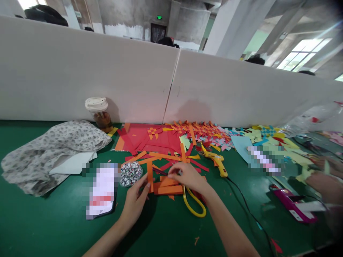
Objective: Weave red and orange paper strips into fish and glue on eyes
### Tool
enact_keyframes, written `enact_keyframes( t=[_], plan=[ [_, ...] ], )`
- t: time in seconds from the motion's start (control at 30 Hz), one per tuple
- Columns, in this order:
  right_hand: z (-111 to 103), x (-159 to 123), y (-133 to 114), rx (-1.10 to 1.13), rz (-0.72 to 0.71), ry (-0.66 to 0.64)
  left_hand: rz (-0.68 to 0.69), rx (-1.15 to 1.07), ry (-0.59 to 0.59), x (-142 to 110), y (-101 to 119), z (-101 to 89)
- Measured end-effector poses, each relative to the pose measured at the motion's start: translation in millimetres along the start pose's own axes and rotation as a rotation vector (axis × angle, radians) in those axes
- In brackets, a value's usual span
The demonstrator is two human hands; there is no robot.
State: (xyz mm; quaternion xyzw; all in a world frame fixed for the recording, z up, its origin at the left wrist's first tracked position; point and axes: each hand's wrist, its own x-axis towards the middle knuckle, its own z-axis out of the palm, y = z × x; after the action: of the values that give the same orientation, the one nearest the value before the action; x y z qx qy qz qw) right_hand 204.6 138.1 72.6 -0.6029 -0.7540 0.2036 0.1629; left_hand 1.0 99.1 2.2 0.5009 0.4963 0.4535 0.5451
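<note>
Your left hand [136, 194] is pinching an orange paper strip [150, 175] beside the orange stack [168, 190]; keep it straight. Your right hand [186, 175] is hovering there, fingers curled, grip unclear.

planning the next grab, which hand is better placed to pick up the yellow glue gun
Probably the right hand: it is nearer the glue gun, which lies to its right, while the left hand holds an orange strip.

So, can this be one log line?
left hand: holding orange strip; right hand: by other orange strips, grip unclear; glue gun: on table
</note>
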Motion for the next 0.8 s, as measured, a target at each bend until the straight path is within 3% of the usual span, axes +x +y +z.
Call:
enact_keyframes(
  t=[0.1, 0.23, 0.47, 0.6, 0.8],
  plan=[
    [-0.5, 28.9, 10.6, -0.123, 0.124, 0.111, 0.104, 0.232, -0.110, -1.0, -0.9, -0.3],
    [-8.3, 58.7, 24.6, -0.297, 0.283, 0.139, 0.206, 0.394, -0.173, -1.7, -3.1, -0.4],
    [-12.7, 62.2, 37.6, -0.496, 0.516, 0.100, 0.306, 0.463, -0.168, -2.6, -2.7, -1.3],
    [-6.0, 61.5, 34.7, -0.520, 0.518, 0.069, 0.313, 0.437, -0.163, -4.6, -2.2, 0.0],
    [4.3, 81.2, 34.5, -0.498, 0.386, 0.034, 0.315, 0.414, -0.156, -4.6, -2.3, 0.0]
  ],
)
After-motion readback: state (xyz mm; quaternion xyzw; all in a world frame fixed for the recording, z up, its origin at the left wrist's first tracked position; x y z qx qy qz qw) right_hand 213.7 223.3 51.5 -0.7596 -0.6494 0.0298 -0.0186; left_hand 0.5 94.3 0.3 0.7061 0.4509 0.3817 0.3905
